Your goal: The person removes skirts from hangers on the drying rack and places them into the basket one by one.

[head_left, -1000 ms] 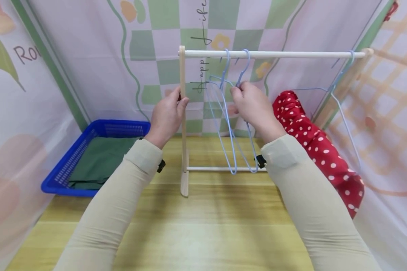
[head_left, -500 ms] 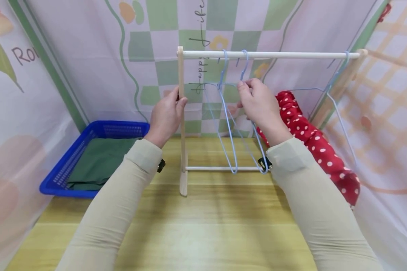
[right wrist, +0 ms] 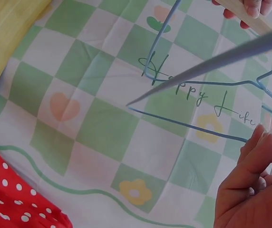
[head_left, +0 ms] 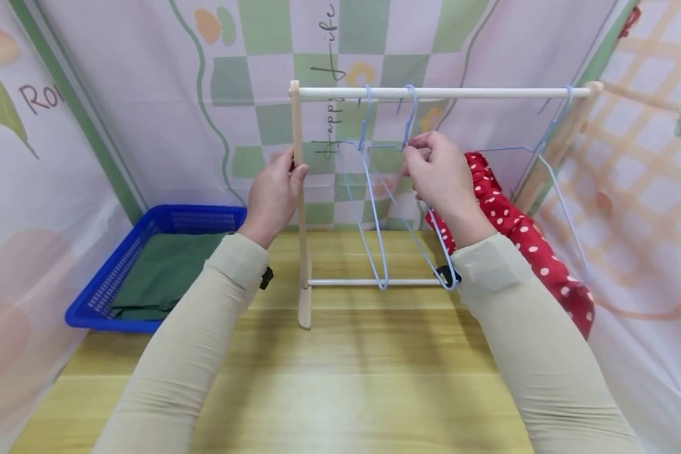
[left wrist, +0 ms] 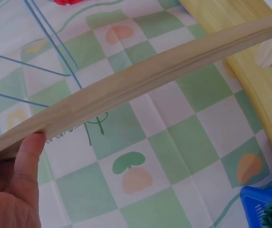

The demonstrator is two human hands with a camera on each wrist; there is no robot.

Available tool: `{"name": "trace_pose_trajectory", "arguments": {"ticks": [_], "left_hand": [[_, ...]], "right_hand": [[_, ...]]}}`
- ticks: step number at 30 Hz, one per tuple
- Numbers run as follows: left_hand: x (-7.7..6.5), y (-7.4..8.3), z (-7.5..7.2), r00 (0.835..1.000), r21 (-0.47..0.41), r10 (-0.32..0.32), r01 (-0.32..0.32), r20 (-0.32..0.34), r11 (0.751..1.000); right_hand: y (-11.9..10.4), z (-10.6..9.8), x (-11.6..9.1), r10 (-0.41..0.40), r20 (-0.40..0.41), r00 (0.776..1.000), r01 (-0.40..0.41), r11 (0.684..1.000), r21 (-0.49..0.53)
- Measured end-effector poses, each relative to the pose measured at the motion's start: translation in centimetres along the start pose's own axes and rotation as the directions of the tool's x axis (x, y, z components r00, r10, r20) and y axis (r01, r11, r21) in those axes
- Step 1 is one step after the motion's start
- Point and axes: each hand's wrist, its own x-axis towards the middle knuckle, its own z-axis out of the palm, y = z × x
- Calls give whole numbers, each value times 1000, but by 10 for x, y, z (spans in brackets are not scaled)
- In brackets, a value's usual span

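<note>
In the head view my left hand grips the wooden side post of a small clothes rack, thumb on the near side. My right hand pinches a blue wire hanger just below its hook, which hangs over the white top rail. The right wrist view shows thumb and fingertips closed on the hanger's wire. A second blue hanger hangs to the left, between my hands. At the rail's right end hangs a third hanger.
A blue basket holding folded dark green cloth stands at the left on the wooden table. Red cloth with white dots lies behind and beside my right forearm. Printed curtains enclose the back and sides.
My right hand has moved slightly right, turning the lower part of its hanger to the right. The left hand keeps its grip on the post. The whole view has shifted slightly.
</note>
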Motion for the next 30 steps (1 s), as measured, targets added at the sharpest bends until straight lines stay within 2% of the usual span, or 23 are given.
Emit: {"name": "trace_pose_trajectory", "arguments": {"ticks": [10,19,23,30], "left_hand": [[0,-1,0,1000,1,-19,19,8,1000],[0,0,1,1000,6,1,-1,1,1000],[0,-1,2,1000,10,5,-5,-3,1000],[1,-1,2,1000,8,-3,3,3,1000]], "right_hand": [[8,-1,-2,-26,25,999,28,999,-47],[18,-15,-4,-52,-29,998,47,986,-157],[24,-25,-4,-64,-91,994,39,966,-256],[34,-42,-4,-95,-232,968,-17,899,-438]]}}
